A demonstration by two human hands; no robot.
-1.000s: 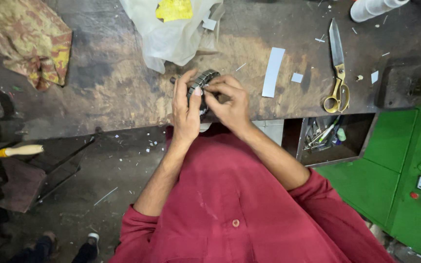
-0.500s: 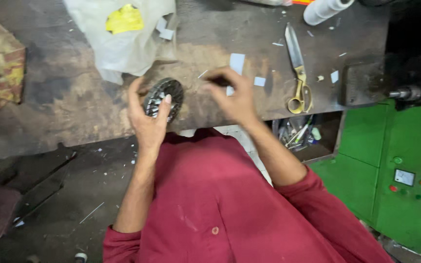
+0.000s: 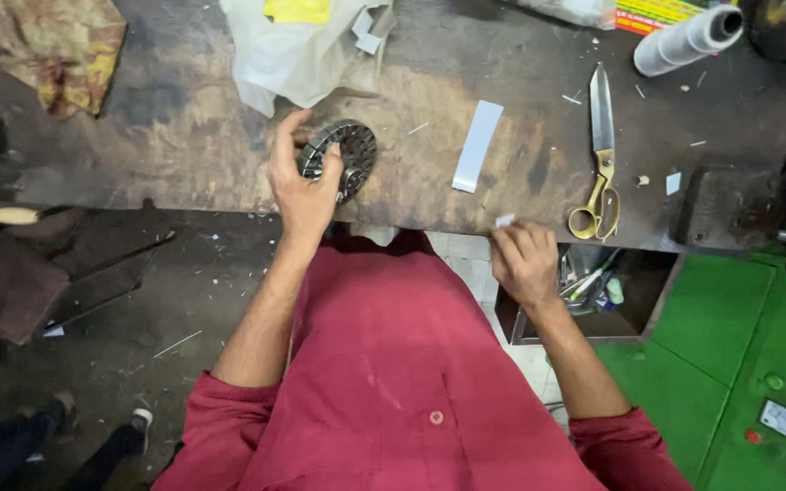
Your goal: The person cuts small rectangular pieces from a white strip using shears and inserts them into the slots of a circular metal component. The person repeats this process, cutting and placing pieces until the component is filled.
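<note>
Item: round slotted metal core (image 3: 343, 156), dark grey, disc-shaped, ringed with narrow radial slots; it looks like a small motor stator or armature. Location: near edge of the worn wooden table (image 3: 184, 136), left of centre, just below a crumpled clear plastic bag (image 3: 293, 55). Holder: left hand (image 3: 302, 182), its grip closed round the core's left rim, fingers curled over the far side and thumb on the near face. Right hand (image 3: 522, 259): at the table's near edge, right of centre, fingertips pinched on a small white slip (image 3: 505, 220); whether it is lifted or lies on the table cannot be told. Progress, as a judgement: the work appears to be fitting white paper slips into the core's slots; which slots are already filled is too small to see, and a longer white strip (image 3: 478, 145) lies uncut to the right of the core, so a good share seems left. Orientation: the core lies nearly flat, tilted a little, broad face up toward the camera; being round, it has no long axis in plan, and its short axis runs roughly upright. Adjacent: brass-handled scissors (image 3: 600, 155) to the right, blades pointing far; white thread cone (image 3: 684, 41) at far right; patterned cloth (image 3: 56, 45) at far left.
</note>
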